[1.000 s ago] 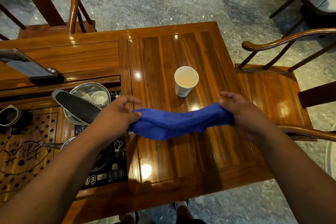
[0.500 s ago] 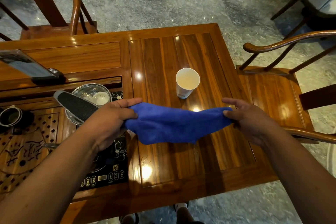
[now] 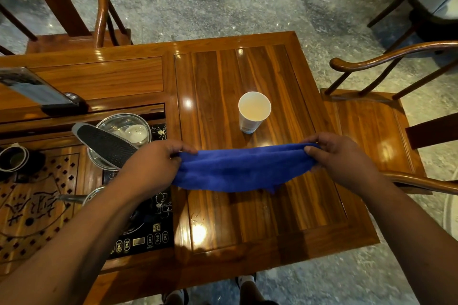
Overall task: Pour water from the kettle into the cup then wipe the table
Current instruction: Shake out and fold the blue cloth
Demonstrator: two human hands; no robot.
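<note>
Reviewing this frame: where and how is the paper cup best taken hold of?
Grip the paper cup around its white side wall, below the rim, coming from the right. It stands upright, open-topped, with liquid inside, and the right hand is nearer; the stretched blue cloth blocks the near side.

head view, looking steeply down, close over table (image 3: pixel 247 77)

Large dark brush characters on the tea tray (image 3: pixel 37 208), not legible.
</note>
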